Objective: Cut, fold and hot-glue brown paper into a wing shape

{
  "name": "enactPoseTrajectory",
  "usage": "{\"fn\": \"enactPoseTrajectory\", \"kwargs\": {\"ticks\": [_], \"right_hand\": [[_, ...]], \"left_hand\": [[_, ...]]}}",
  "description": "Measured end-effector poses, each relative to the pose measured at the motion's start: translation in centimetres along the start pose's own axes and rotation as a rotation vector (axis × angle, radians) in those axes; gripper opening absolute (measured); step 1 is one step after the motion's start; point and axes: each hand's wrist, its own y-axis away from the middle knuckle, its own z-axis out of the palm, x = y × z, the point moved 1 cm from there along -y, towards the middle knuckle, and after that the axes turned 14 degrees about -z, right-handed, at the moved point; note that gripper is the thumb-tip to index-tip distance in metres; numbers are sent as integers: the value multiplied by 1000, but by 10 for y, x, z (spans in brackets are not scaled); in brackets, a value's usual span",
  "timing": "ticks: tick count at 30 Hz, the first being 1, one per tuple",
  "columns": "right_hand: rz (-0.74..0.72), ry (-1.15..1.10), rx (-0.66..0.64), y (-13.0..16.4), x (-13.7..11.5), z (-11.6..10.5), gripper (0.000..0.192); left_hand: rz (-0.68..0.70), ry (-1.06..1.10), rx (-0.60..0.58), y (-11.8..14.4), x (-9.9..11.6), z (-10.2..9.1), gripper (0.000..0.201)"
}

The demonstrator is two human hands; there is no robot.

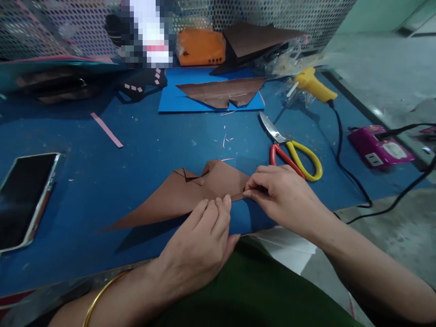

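Observation:
A brown paper cutout with a long pointed left end and a notched, folded far edge lies before me, its left tip lifted off the table. My right hand pinches the near edge at the cutout's right end between thumb and fingers. Close beside it, my left hand grips the same near edge, fingertips on top and thumb lower down. Part of the right end is hidden behind my right fingers. Scissors with one red and one yellow handle lie just beyond my right hand.
A similar brown piece rests on blue card. A yellow glue gun and a purple power socket with cords are at right. A phone lies left, near a pink strip. A mesh basket stands behind.

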Motion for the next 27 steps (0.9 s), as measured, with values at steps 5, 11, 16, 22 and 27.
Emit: {"fn": "enactPoseTrajectory", "kwargs": {"ticks": [5,11,16,22,27], "right_hand": [[-38,93,-5,-1,-4,2,17],[-32,67,39,5,-1,1,15],[-28,54,61,11,10,-5,15],[-18,8,32,7,14,-8,15],[-20,36,23,5,15,-8,14]], "left_hand": [[7,-75,-25,-1,2,2,58],[-14,-28,-14,-7,2,1,55],[-8,30,2,-11,5,1,54],[42,-23,-41,-17,8,1,57],[48,-69,-111,-19,10,2,57]]}}
